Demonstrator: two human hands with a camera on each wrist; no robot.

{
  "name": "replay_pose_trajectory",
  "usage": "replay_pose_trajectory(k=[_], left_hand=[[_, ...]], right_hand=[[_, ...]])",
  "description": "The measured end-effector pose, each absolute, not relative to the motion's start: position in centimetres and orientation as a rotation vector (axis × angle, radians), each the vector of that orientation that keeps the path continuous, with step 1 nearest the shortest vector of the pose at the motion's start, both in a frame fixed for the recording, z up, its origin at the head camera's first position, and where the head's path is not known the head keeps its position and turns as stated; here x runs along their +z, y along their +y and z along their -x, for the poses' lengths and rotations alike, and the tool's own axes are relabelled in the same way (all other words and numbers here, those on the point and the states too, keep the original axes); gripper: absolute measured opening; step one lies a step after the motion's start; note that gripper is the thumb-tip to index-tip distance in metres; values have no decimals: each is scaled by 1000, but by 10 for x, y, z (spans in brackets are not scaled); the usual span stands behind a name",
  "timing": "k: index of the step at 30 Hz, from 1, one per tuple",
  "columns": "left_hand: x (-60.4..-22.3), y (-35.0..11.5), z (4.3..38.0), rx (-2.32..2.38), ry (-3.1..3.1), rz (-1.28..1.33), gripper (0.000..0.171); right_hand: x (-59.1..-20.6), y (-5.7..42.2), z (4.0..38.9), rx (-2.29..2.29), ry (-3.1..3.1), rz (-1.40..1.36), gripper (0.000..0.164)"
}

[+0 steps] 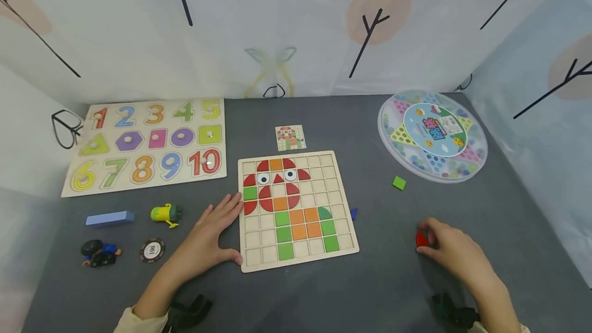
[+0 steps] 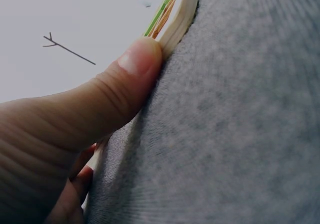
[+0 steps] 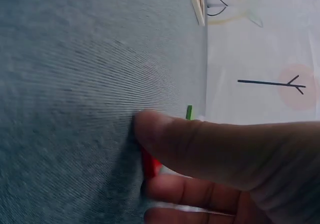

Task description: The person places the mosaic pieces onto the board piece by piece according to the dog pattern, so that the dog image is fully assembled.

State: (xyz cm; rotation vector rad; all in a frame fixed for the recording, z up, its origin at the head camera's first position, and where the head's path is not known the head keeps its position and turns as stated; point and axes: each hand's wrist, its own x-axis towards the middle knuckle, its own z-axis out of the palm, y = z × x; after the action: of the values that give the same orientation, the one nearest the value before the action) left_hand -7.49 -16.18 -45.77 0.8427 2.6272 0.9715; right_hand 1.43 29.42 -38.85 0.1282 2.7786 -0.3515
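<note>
A wooden grid board (image 1: 319, 168) lies mid-table, partly filled with red, orange and green pieces and two eye pieces. My left hand (image 1: 210, 235) touches the board's left edge, fingers spread and mostly straight; in the left wrist view the thumb (image 2: 135, 66) presses against the board's side. Off to the right, my right hand (image 1: 455, 251) pinches a red piece (image 1: 421, 239) just at the table surface. In the right wrist view that red piece (image 3: 150, 164) shows between thumb and fingers. A small pattern card (image 1: 290, 137) lies behind the board.
A number puzzle board (image 1: 150, 143) lies back left, a round clear case (image 1: 432, 168) back right. Near them are a green square (image 1: 399, 183) and a blue piece (image 1: 353, 214). At left sit a blue block (image 1: 110, 218), a yellow-green toy (image 1: 165, 214), a chip (image 1: 152, 250) and a figurine (image 1: 99, 254).
</note>
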Motion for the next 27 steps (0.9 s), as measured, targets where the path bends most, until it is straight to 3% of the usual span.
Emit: replay_pose_trajectory(k=[13,27], left_hand=[[-458,-162,73,973,2628,-833,110],[-458,-162,73,978,2623,-828,110]], right_hand=[[-400,264,8,-435,2976,144,18],[-406,241,28,-281,3063,279,20]])
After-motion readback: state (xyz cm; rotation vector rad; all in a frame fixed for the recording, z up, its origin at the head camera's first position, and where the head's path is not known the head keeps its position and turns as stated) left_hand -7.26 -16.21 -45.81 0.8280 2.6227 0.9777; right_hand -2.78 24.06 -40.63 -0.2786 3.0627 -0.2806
